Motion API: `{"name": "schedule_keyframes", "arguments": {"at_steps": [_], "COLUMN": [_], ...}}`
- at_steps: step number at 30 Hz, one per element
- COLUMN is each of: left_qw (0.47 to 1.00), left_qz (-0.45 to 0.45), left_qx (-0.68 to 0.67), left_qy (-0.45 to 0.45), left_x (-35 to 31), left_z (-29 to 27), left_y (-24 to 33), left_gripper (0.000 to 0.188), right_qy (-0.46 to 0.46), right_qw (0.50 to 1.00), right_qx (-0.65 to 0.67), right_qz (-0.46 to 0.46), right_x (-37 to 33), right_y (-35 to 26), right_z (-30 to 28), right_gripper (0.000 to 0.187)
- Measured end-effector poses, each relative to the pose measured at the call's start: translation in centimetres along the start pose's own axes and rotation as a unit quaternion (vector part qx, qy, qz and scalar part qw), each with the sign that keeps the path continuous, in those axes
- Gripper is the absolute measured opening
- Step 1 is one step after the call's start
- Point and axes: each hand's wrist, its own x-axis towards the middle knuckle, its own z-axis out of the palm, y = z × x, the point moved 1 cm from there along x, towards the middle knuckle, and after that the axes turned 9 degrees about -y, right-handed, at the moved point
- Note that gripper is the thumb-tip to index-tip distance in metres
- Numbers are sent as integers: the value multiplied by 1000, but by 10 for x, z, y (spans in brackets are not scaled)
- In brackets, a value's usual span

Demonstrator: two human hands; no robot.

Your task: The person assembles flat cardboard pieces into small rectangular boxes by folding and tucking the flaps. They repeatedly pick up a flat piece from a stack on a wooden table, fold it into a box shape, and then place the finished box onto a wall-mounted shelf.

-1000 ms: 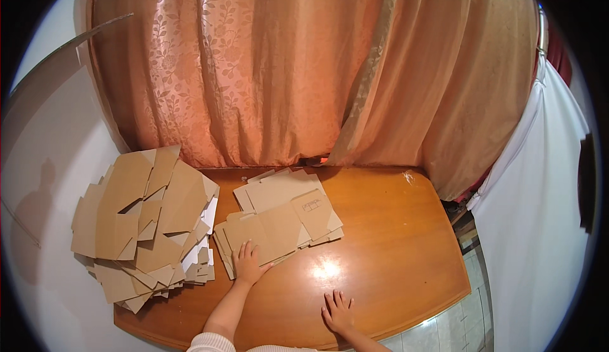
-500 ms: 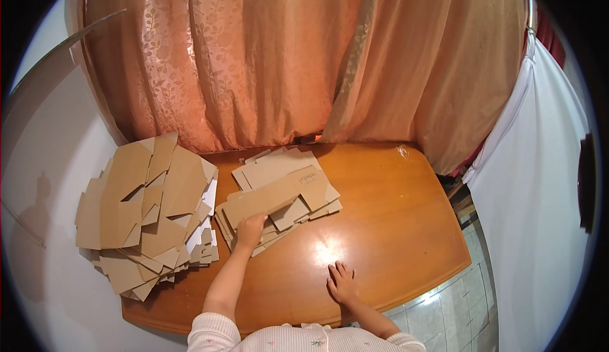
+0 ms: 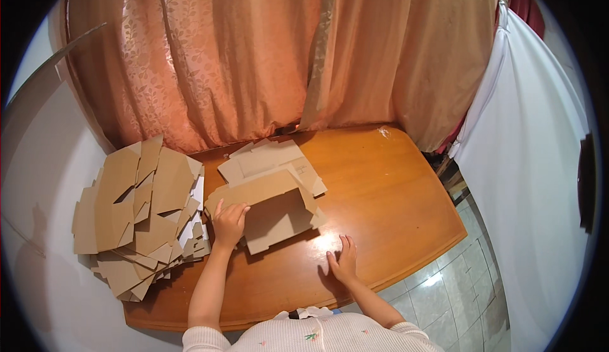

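Observation:
My left hand [image 3: 229, 224] grips the near edge of a brown cardboard box blank [image 3: 265, 187]. Its upper panel is raised, with a dark shadowed gap between it and the cardboard panel [image 3: 273, 225] below. Just behind it lies a low stack of flat cardboard blanks [image 3: 254, 161]. To the right of the raised blank, my right hand [image 3: 344, 260] hovers close over the table with its fingers apart, holding nothing. The underside of the left fingers' hold is partly hidden.
A tall, uneven pile of flat cardboard blanks [image 3: 139, 212] with some white faces stands on the left of the wooden table [image 3: 380, 206]. Orange curtains [image 3: 241, 53] hang along the far edge. A white cloth [image 3: 514, 161] hangs at the right, above a tiled floor [image 3: 444, 295].
My left hand has lifted the blank's near panel, opening a gap beneath it. My right hand has risen from its flat rest on the table. The view has shifted a little.

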Motion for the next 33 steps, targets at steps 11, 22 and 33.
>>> {"name": "schedule_keyframes", "arguments": {"at_steps": [11, 22, 33], "left_qw": [991, 965, 952], "left_qz": [49, 27, 17], "left_qx": [-71, -111, -102], "left_qy": [-104, -237, -289], "left_x": [24, 28, 2], "left_z": [-39, -26, -42], "left_y": [56, 72, 77], "left_gripper": [12, 17, 32], "right_qy": [5, -29, -138], "right_qw": [996, 998, 957], "right_qx": [-73, 49, 188], "right_qz": [-49, -24, 173], "right_x": [27, 23, -1], "right_y": [-50, -60, -24], "right_z": [-47, -85, -72], "right_gripper": [80, 39, 26]}}
